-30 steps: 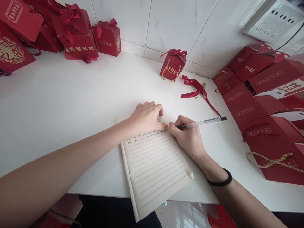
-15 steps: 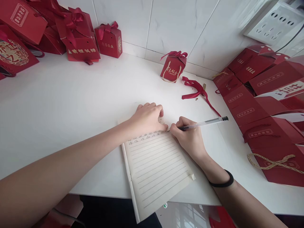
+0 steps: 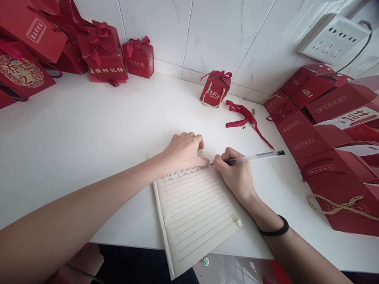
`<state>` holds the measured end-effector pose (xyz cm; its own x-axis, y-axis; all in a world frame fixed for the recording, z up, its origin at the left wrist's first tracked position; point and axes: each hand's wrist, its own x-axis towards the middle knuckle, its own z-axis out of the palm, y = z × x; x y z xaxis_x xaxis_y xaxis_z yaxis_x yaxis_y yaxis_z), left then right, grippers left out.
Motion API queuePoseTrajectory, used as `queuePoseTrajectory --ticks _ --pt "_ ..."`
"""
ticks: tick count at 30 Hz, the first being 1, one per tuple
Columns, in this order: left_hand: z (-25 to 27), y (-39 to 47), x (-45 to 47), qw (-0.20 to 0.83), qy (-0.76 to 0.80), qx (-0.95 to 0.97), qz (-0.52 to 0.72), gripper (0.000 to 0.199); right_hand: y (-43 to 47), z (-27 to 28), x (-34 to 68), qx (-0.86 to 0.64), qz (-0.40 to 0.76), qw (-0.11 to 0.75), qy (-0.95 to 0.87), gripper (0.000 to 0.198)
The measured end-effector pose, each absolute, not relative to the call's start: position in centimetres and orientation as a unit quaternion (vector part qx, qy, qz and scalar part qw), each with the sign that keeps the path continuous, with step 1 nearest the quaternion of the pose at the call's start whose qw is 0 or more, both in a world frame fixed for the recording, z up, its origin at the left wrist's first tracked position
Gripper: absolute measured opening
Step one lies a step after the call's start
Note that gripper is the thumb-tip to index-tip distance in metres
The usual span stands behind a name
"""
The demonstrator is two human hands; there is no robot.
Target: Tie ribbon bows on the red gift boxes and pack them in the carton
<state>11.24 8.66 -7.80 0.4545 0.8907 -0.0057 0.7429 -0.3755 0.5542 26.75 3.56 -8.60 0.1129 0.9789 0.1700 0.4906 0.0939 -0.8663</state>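
The desk (image 3: pixel 74 130) is a smooth, matt white slab meeting a glossy tiled wall (image 3: pixel 219 31) with faint grey veins. Along its right edge lie flat red card boxes (image 3: pixel 322 134) with gold printed labels, one crossed by a twisted gold rope handle (image 3: pixel 337 204). At the far left corner stand folded red gift bags (image 3: pixel 100 55) with satin bows and gold lettering. A small red box (image 3: pixel 214 90) with a ribbon bow and gold cord stands alone near the far edge, and a loose, crumpled red ribbon (image 3: pixel 244 116) lies just beside it.

The notebook (image 3: pixel 195 213) lies open at the near edge, its lower corner overhanging the desk. Its page is cream, ruled with thin grey lines, with a pale spine strip along its left side; small handwritten figures fill the top lines only.

The left hand (image 3: pixel 183 150) rests curled on the top of the page, pressing it flat. The right hand (image 3: pixel 237 173), a black band (image 3: pixel 274 228) at its wrist, is clenched around a pen (image 3: pixel 251 157): a slim clear plastic barrel with a black end cap, lying low towards the right, its tip on the page at the end of the written lines.
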Motion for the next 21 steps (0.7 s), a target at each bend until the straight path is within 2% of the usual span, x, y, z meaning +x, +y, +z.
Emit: queuePoseTrajectory --ticks 4,7,10,14,21 --pt "-7.9 8.6 11.1 0.245 0.496 0.819 0.154 0.035 3.8 -8.6 27.3 -0.587 0.353 0.509 -0.521 0.033" --pt "-7.8 8.4 11.0 0.242 0.493 0.821 0.155 0.031 4.2 -8.7 27.9 -0.571 0.371 0.533 -0.503 0.035" --pt "-7.5 8.2 10.7 0.249 0.478 0.827 0.158 0.023 4.5 -8.8 28.4 -0.573 0.34 0.52 -0.535 0.034" --pt "-7.3 8.3 9.9 0.295 0.455 0.823 0.17 0.023 5.0 -9.1 28.6 -0.61 0.283 0.461 -0.58 0.035" --pt "-7.5 9.2 8.0 0.458 0.456 0.722 0.249 0.022 6.0 -10.4 30.2 -0.634 0.21 0.431 -0.607 0.035"
